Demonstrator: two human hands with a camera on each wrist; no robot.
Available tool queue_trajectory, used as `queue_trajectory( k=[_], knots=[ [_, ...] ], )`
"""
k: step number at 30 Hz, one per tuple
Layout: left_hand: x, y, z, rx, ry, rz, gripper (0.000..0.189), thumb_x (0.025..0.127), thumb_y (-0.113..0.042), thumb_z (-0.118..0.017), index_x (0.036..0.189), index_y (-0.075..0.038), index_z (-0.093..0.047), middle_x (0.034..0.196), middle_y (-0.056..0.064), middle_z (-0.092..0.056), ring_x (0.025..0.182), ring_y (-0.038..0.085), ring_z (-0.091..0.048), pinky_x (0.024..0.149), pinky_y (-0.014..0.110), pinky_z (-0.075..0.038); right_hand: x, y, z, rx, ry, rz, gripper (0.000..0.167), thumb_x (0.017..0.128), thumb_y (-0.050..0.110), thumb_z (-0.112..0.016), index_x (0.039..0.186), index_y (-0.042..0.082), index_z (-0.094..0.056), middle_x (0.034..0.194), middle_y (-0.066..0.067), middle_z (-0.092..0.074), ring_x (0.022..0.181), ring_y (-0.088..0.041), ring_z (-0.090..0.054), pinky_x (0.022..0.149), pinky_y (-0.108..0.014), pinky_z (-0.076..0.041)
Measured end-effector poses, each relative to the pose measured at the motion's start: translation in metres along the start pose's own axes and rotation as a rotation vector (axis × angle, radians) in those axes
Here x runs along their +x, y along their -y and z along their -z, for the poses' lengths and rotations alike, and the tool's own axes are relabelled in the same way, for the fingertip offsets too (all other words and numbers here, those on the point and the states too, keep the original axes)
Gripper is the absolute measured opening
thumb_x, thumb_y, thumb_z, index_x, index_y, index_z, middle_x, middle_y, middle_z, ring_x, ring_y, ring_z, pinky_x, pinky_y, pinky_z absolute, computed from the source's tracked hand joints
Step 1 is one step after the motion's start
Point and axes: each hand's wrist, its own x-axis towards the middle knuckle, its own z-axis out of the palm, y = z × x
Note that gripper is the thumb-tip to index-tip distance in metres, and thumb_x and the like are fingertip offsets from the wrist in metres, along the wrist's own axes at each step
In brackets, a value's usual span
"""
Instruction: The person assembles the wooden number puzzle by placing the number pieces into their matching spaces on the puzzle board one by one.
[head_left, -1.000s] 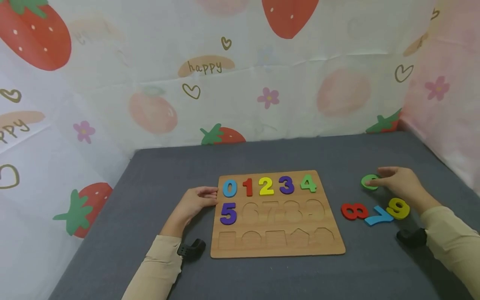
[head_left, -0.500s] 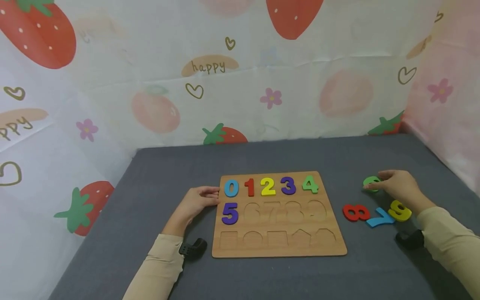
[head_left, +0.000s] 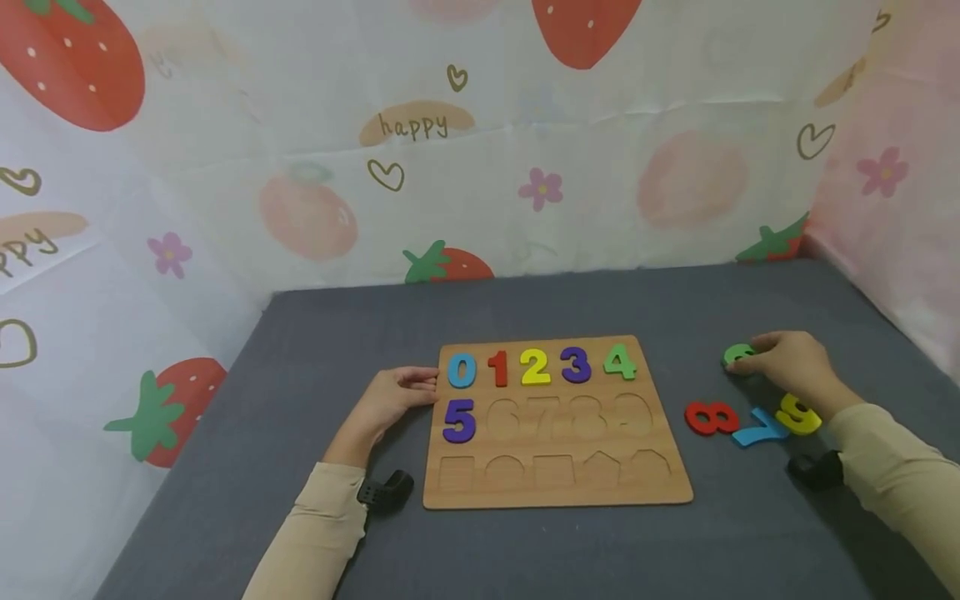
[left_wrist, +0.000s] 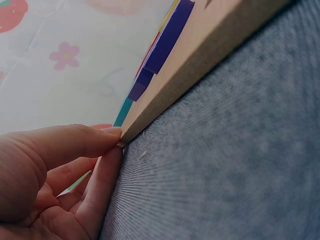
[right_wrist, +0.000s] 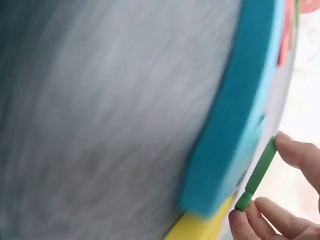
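A wooden number puzzle board (head_left: 558,479) lies on the grey cloth, with the blue 0, red 1, yellow 2, purple 3, green 4 and purple 5 (head_left: 459,421) in their places. My left hand (head_left: 386,404) pinches the board's left edge, thumb and fingertip meeting at it in the left wrist view. Over on the right, my right hand (head_left: 798,367) holds a rounded green number piece (right_wrist: 260,170) by its edges, between thumb and fingers. It looks tilted in the right wrist view; its digit is partly hidden in the head view.
Nearer me than the right hand lie a red 8 (head_left: 711,418), a blue 7 (head_left: 761,427) and a yellow 9 (head_left: 798,415), close together. The board's middle and front rows show bare recesses. A strawberry-printed cloth (head_left: 585,167) hangs behind the table.
The right hand stays at the green piece, its fingers shifting slightly on it. The left hand keeps its place at the board's edge. The head view has moved a little.
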Motion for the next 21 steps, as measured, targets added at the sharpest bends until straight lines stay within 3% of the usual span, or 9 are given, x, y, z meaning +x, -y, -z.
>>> queue_trajectory(
  k=[6,13,21],
  knots=[
    [0.0,0.0,-0.001,-0.006,-0.006,0.004,0.045,0.091,-0.006,-0.07,0.135,-0.002,-0.061,0.129,0.017,-0.066,0.114,0.023,-0.066,0.103,0.041,-0.05,-0.002,0.029,-0.008,0.059,0.007,0.037,0.08,0.09,0.041,-0.07,0.146,-0.009,-0.041,0.145,-0.039,-0.041,0.13,-0.055,-0.04,0.098,-0.062,-0.045],
    [0.001,-0.001,-0.003,-0.004,-0.002,0.004,0.044,0.091,-0.008,-0.07,0.134,-0.003,-0.062,0.125,0.017,-0.069,0.115,0.024,-0.066,0.102,0.04,-0.051,-0.009,0.075,-0.028,0.106,0.024,0.127,0.08,0.087,0.037,-0.074,0.147,-0.004,-0.042,0.145,-0.034,-0.046,0.131,-0.051,-0.043,0.097,-0.057,-0.048],
    [0.001,-0.002,0.0,0.0,-0.005,0.001,0.045,0.091,-0.005,-0.069,0.136,-0.002,-0.06,0.128,0.018,-0.067,0.116,0.025,-0.065,0.104,0.042,-0.049,-0.021,0.121,-0.054,0.2,0.076,0.217,0.067,0.086,0.029,-0.077,0.142,0.001,-0.053,0.141,-0.027,-0.054,0.129,-0.045,-0.05,0.097,-0.054,-0.05]
  ],
)
